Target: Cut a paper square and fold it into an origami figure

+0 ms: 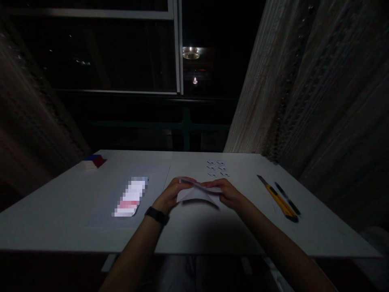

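Both of my hands hold a folded piece of white paper (197,194) just above the white table (60,202). My left hand (172,194), with a dark watch on its wrist, pinches the paper's left edge. My right hand (229,192) grips the right edge, fingers closed on it. The paper forms a pointed, partly folded shape between them. Several small white folded pieces (217,168) lie on the table just beyond my hands.
A yellow utility knife (278,199) and a dark pen (287,198) lie at the right. A blurred-out packet (131,196) rests on a paper sheet at the left. A red-and-blue block (94,161) sits at the far left corner. Curtains hang on both sides of a dark window.
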The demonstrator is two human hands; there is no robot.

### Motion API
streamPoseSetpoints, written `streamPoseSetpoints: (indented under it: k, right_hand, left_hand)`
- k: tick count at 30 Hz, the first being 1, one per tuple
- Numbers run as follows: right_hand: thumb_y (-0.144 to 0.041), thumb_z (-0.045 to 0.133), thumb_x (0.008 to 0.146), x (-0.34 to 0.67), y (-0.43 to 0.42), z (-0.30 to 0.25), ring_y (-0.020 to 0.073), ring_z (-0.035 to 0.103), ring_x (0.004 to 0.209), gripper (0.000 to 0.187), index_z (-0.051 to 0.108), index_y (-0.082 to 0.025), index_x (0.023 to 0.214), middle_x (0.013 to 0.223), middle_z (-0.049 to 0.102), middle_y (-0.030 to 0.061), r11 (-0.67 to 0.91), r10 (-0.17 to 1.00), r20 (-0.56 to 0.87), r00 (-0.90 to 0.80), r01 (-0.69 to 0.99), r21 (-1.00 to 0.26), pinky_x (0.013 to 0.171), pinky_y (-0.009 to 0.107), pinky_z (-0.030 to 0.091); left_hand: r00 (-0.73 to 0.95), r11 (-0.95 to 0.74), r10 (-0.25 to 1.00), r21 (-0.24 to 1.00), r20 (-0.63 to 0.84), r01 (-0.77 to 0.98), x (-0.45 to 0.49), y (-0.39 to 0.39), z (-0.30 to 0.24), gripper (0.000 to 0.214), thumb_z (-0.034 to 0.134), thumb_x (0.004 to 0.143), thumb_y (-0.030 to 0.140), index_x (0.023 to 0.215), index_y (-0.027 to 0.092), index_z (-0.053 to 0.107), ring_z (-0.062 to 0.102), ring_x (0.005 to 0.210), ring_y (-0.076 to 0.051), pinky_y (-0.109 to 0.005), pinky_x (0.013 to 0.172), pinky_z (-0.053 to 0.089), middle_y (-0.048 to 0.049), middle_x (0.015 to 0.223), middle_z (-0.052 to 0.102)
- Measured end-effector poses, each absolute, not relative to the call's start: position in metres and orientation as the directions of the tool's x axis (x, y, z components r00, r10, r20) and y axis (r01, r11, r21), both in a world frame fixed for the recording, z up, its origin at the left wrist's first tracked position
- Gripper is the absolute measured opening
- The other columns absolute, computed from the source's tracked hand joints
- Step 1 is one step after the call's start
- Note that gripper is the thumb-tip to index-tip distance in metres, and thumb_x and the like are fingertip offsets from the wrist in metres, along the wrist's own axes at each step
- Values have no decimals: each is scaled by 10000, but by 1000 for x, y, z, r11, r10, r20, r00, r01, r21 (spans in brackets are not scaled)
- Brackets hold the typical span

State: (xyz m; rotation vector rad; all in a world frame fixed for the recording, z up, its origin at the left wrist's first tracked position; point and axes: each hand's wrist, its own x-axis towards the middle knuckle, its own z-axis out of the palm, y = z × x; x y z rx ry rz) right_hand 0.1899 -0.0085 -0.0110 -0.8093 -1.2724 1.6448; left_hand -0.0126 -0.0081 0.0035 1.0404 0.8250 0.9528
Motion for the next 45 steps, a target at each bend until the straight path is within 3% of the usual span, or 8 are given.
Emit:
streamPoseSetpoints:
  k: [8,13,19,23,27,32,39,45]
  right_hand:
    - [-49,459,606,177,-10,-15,211,520,1088,365,706,-241,793,1051,640,0,421,907,421,14,-34,-906,999,418,328]
    - [-9,383,630,165,-25,-20,177,480,1137,503,671,-279,940,1181,556,-40,570,821,565,-78,160,-806,1039,395,288]
    - [-64,489,685,162,-34,-16,192,448,1168,475,589,-281,1096,1280,467,-21,658,751,591,-293,253,-709,1024,391,314]
    - [-246,659,656,166,-30,-9,236,437,1173,543,519,-230,1180,1286,467,56,593,801,554,-225,177,-785,1001,400,326]
    - [-419,610,694,169,-18,-13,229,611,915,387,618,-162,984,967,663,97,349,937,349,24,-1,-937,833,373,461]
    - [-413,705,584,171,-9,-20,183,624,657,386,616,-137,838,691,668,53,271,946,259,194,-33,-962,655,308,490]
    - [-428,685,605,168,-11,-19,161,612,618,350,625,-106,727,682,661,56,22,993,49,-106,-240,-971,612,292,494]
    - [-387,712,584,167,-12,-23,178,634,692,374,637,-114,829,748,675,65,-40,988,1,-156,-259,-965,670,319,506]
  left_hand:
    - [321,351,927,744,-193,-568,-10,-4,6,406,623,688,460,886,143,465,613,895,-252,-397,796,483,-155,942,609]
    - [376,282,923,814,-85,-508,-5,-11,7,342,673,672,362,874,128,527,626,813,-207,-342,744,504,-106,873,626]
    - [61,63,997,893,-39,-445,-8,-1,-4,274,750,568,258,699,137,543,559,533,-62,-155,517,446,20,632,589]
    - [-39,-30,999,920,17,-390,-10,4,-8,303,770,517,245,695,141,548,565,535,-76,-166,512,431,18,606,598]
    - [-60,-110,993,961,98,-252,-5,3,-7,326,779,476,244,714,126,590,572,540,-99,-194,517,431,-6,607,622]
    - [-128,-161,981,979,145,-125,1,1,-4,352,789,434,228,714,106,613,569,522,-113,-205,502,418,-26,600,634]
    - [38,-124,991,987,128,-106,3,-4,-3,657,773,488,241,1104,139,570,621,593,-149,-244,572,469,-41,683,677]
    - [-67,-177,982,984,177,4,5,0,-11,397,725,562,301,900,97,678,637,754,-220,-310,672,504,-113,840,693]
